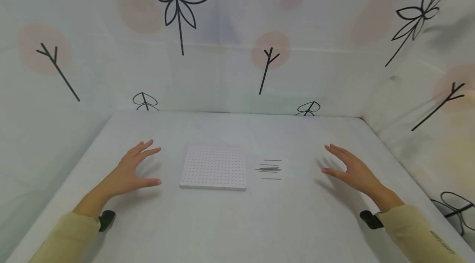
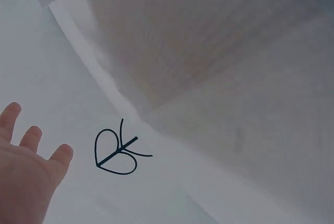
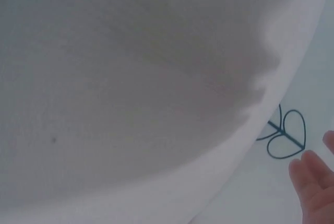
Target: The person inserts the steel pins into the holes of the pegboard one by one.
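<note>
A square white board [image 1: 214, 167] dotted with rows of small holes lies flat on the white table. Just right of it, several thin dark grey sticks or pins [image 1: 269, 169] lie roughly parallel, some bunched together; their exact kind is too small to tell. My left hand [image 1: 128, 172] hovers left of the board, fingers spread and thumb apart, holding nothing. Over the table's right side, my right hand [image 1: 352, 172] is held likewise, its fingers extended and nothing in it. Each wrist view shows only part of its hand, the left fingers [image 2: 32, 136] and the right fingers [image 3: 309, 174].
The white table [image 1: 222, 226] reaches back to a pale curtain [image 1: 222, 69] printed with black plant drawings and soft coloured blots. The same cloth closes in the left and right sides. A small black device [image 1: 107, 220] sits at the left cuff, another device [image 1: 371, 219] at the right.
</note>
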{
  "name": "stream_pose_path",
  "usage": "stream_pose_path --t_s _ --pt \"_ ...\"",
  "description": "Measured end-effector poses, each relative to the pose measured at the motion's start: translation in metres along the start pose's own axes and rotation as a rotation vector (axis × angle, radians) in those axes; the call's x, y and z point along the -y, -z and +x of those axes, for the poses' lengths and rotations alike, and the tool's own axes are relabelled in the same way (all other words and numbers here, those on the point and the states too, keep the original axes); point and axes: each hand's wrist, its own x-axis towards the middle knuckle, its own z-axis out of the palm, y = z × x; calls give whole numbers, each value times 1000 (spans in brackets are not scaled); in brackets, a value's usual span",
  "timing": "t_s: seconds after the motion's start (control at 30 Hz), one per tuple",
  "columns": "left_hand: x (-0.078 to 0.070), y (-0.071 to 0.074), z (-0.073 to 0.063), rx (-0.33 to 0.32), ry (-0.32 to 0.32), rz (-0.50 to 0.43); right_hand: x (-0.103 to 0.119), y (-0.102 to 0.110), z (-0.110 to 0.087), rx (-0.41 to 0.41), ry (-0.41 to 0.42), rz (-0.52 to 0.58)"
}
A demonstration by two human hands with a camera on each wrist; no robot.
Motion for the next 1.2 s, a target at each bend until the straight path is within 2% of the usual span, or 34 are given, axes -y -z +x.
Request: stream_pose_path --t_s 0.27,0.47,0.77,1.2 --pt "-3 -7 6 29 -26 -15 5 -4 5 -17 25 7" --pt "-10 -12 11 89 -15 -48 9 -7 9 -21 40 8" --pt "-19 -17 21 171 -17 -54 15 -8 15 6 35 19" --pt "-25 -24 29 227 -61 -57 21 -15 26 45 54 33"
